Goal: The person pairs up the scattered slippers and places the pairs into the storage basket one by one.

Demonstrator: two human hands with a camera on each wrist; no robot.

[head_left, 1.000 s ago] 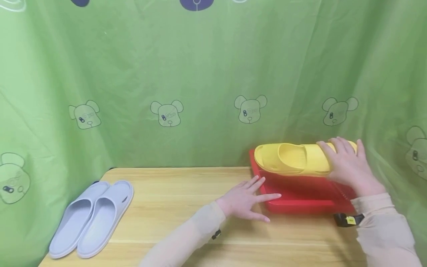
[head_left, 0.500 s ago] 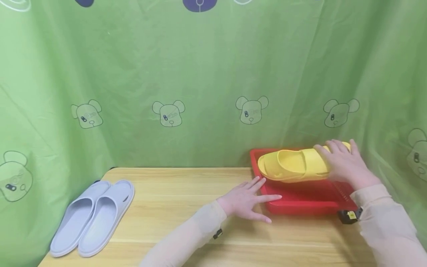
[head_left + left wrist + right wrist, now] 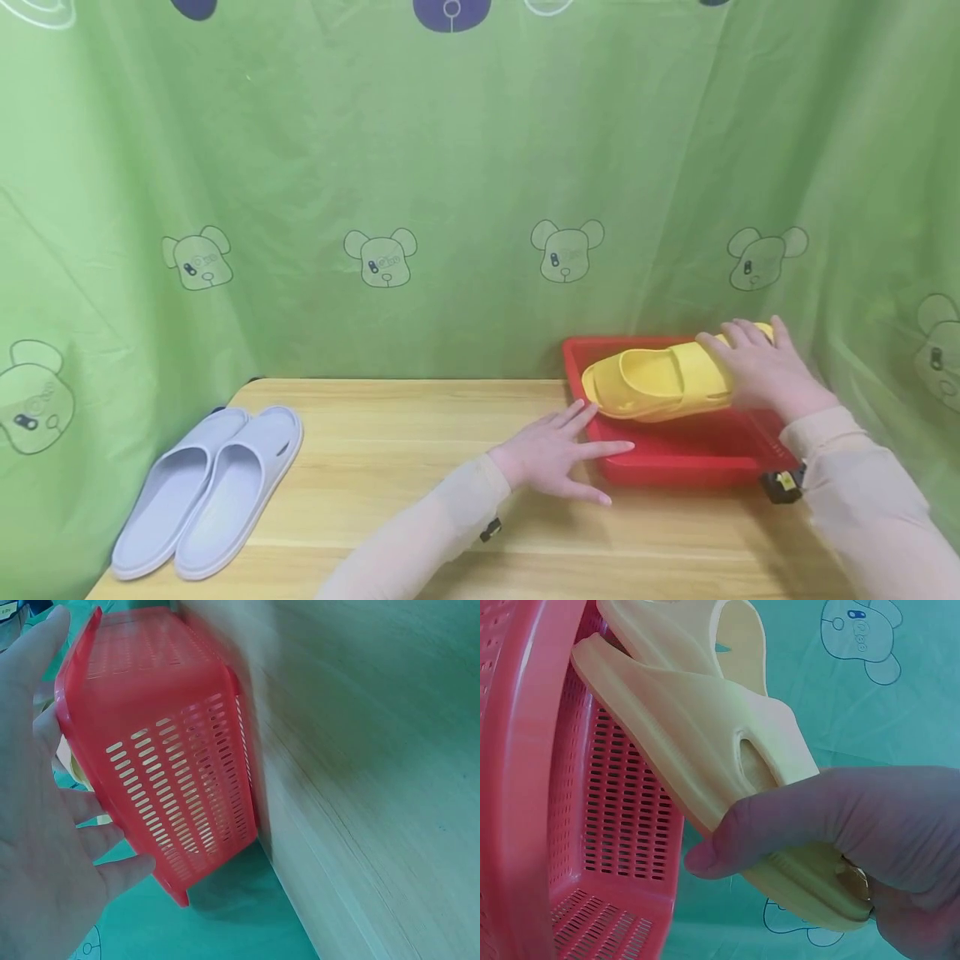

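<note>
My right hand grips the heel end of a yellow slipper over a red basket. The slipper tilts, its toe end lower and inside the basket's left side. In the right wrist view my thumb lies along the sole edge of the slipper; a second yellow shape lies against it, perhaps another slipper. My left hand has its fingers spread at the basket's front left corner. In the left wrist view those fingers touch the rim of the slotted basket.
A pair of pale grey-blue slippers lies at the left edge of the wooden table. A green curtain with bear-head drawings hangs behind and along both sides.
My right hand has moved left and slightly down, lowering the yellow slipper's toe end into the basket and tilting it more. The left hand stays at the basket corner.
</note>
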